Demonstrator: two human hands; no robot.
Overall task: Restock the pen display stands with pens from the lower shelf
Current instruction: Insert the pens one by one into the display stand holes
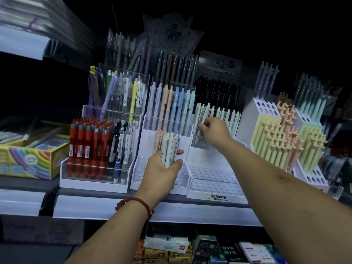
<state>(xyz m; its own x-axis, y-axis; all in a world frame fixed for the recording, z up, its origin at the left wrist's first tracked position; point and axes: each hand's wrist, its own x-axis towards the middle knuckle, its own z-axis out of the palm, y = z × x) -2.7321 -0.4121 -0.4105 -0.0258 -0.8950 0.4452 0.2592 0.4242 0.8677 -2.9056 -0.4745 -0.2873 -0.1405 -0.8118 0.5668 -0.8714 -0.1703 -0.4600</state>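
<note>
The left hand (162, 169) holds a bunch of pale pens (170, 147) tight. At 2 o'clock from it, the right hand (216, 131) pinches one pen (204, 114) standing in the white stand (215, 187).

Two bare forearms, sleeveless, red beaded bracelet (137, 203) on left wrist

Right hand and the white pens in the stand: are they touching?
Touching. In the head view the right hand curls its fingers round white pens standing in the stand.
</note>
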